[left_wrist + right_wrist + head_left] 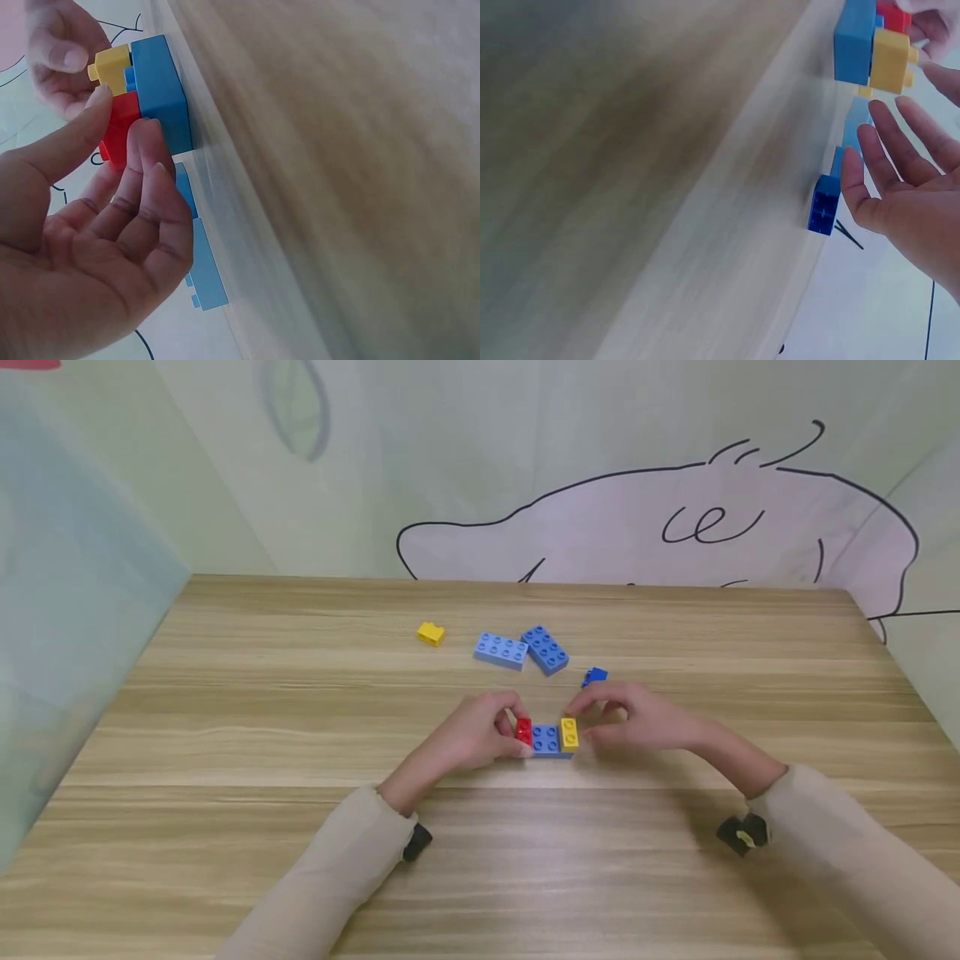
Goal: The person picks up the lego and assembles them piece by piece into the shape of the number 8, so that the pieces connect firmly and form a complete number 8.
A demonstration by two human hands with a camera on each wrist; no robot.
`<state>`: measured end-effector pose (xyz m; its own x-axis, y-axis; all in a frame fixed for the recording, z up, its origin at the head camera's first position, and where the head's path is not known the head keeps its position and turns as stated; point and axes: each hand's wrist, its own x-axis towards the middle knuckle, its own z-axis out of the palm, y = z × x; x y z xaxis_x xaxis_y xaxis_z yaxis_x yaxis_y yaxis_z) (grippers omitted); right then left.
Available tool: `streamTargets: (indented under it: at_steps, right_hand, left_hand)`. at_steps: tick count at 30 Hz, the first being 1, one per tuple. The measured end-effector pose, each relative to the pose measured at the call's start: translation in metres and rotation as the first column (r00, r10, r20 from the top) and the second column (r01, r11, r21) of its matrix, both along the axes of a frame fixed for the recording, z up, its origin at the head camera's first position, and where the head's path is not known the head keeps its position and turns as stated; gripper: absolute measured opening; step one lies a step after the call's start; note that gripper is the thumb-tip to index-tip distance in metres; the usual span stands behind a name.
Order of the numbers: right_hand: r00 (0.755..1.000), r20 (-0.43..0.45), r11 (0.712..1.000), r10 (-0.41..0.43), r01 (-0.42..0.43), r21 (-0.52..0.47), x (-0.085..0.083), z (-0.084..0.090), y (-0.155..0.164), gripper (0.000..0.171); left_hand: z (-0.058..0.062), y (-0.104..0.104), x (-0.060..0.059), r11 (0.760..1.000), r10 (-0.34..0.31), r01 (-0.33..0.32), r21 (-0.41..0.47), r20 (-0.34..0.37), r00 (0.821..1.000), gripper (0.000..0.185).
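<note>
Beige sleeve (318,868) at lower left: from it I see the left hand (478,731) angled inward, thumb and fingers pinching a red brick (524,732) on the left end of a blue brick (545,740). At the latter's right end sits a yellow brick (569,736); just beside it I observe the right hand (648,718), fingers relaxed, loosely extended. Wood-grain table (540,868) beneath; pale wall (450,452) behind, black line drawing (705,527) toward the right.
</note>
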<state>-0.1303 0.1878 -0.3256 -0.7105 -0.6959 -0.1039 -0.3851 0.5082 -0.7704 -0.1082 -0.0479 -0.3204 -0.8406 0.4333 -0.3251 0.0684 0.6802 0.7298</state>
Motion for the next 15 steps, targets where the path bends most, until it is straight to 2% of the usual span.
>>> streamTargets:
  at_steps: [3, 7, 11, 15]
  right_hand:
    - [0.999, -0.023, 0.999, -0.037, 0.036, -0.026, -0.008, 0.0, -0.001, 0.031]
    - [0.989, -0.059, 0.99, -0.138, 0.137, -0.034, -0.017, 0.0, -0.005, 0.035]
    - [0.97, -0.064, 0.972, -0.235, 0.236, 0.001, -0.025, 0.001, -0.012, 0.041]
    - [0.952, -0.089, 0.955, -0.292, 0.296, 0.029, -0.03, -0.001, -0.018, 0.048]
  left_hand:
    - [0.001, 0.0, 0.0, 1.0, 0.003, -0.003, -0.003, 0.006, 1.0, 0.031]
    - [0.0, 0.0, -0.001, 1.0, 0.001, 0.0, -0.001, 0.007, 1.0, 0.032]
    - [0.0, -0.001, -0.001, 1.0, -0.006, 0.006, 0.005, 0.008, 1.0, 0.031]
    - [0.0, -0.001, -0.001, 1.0, -0.008, 0.008, 0.004, 0.011, 1.0, 0.031]
